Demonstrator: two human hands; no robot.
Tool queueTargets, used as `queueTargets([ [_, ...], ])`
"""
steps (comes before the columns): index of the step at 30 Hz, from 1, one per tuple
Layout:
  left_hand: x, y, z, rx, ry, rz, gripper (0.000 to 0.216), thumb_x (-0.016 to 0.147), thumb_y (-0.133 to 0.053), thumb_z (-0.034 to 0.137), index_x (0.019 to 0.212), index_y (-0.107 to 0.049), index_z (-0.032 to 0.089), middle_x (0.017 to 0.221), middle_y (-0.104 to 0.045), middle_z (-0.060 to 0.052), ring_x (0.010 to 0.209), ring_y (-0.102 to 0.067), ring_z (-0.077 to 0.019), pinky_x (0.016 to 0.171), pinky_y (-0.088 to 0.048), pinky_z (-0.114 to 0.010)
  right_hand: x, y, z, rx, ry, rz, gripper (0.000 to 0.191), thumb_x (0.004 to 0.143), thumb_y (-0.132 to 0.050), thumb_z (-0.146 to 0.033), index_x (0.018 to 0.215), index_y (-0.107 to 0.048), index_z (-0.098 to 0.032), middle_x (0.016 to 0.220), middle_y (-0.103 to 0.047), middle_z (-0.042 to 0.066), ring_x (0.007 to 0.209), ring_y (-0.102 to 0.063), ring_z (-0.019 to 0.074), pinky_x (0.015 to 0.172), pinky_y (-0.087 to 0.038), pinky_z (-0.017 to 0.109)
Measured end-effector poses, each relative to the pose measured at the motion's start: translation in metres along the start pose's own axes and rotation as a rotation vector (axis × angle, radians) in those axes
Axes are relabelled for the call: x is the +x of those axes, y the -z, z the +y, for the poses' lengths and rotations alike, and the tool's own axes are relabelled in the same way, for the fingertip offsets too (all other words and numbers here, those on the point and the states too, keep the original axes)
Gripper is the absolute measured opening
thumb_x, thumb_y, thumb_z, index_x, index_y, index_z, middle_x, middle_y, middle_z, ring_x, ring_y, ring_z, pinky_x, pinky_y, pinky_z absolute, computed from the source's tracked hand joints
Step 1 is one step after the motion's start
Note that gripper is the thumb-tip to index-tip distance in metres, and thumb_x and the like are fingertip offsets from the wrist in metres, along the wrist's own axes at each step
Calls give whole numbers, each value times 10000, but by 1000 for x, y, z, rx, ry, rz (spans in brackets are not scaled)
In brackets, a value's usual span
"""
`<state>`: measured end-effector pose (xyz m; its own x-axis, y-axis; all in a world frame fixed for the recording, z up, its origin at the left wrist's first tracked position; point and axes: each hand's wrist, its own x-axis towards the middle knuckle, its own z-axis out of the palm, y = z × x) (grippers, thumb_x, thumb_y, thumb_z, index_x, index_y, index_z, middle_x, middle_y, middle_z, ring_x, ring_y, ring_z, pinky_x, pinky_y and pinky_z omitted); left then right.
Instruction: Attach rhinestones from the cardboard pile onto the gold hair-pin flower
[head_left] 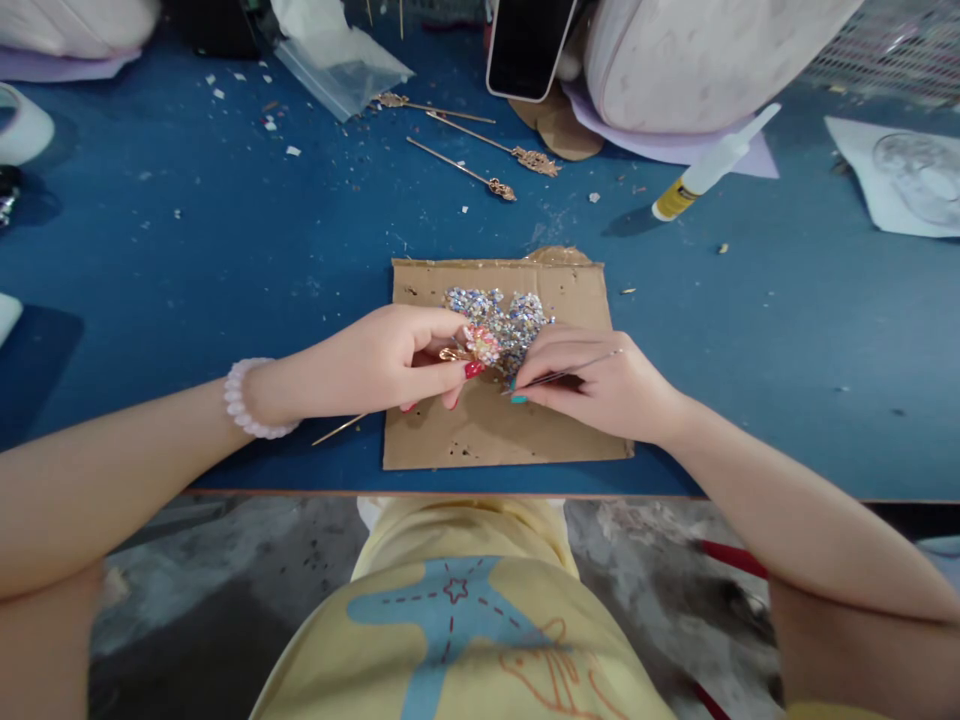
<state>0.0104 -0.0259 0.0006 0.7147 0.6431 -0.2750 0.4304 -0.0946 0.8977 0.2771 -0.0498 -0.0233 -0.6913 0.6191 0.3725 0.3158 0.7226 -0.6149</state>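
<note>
My left hand (390,362) is closed in a pinch on a gold hairpin whose ornamented head (478,345) is partly covered with pink rhinestones; the pin's stem sticks out behind the hand. My right hand (600,385) grips a thin metal needle tool (570,372) with its tip at the ornament. Both hands rest over a brown cardboard sheet (540,440) on the blue table. A pile of small sparkling rhinestones (506,312) lies on the cardboard just beyond my fingers.
Three gold hairpins (480,150) lie farther back on the blue table (225,260). A glue bottle (712,165) lies at right, a phone (529,45) and pale bags at the back, a plastic bag (337,65) at back left. The table edge runs near my body.
</note>
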Motion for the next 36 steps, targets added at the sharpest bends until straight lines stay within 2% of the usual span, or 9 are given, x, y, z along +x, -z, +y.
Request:
queueTargets([
  [20,0,0,1,4,-2,-17,129,962,-610,258,1058,-688,223,708,-719,62,463,-574,-54,454,-434,-156,-1,1,-2,9,4,-7,163,1016,-696,-187,862,-747,-184,808,-752,30,757,-688,145,710,-546,277],
  [30,0,1,0,22,9,-20,186,977,-604,268,1134,-695,229,702,-711,63,463,-583,-59,446,-425,-158,-1,1,0,5,16,-12,188,1038,-669,-201,864,-737,-189,795,-740,27,743,-670,138,694,-542,283],
  [36,0,0,1,43,7,-10,119,969,-621,285,1054,-681,226,708,-716,57,475,-600,-65,469,-451,-166,-2,0,0,17,17,-10,162,1027,-675,-180,877,-734,-195,806,-744,27,755,-681,147,733,-564,299],
])
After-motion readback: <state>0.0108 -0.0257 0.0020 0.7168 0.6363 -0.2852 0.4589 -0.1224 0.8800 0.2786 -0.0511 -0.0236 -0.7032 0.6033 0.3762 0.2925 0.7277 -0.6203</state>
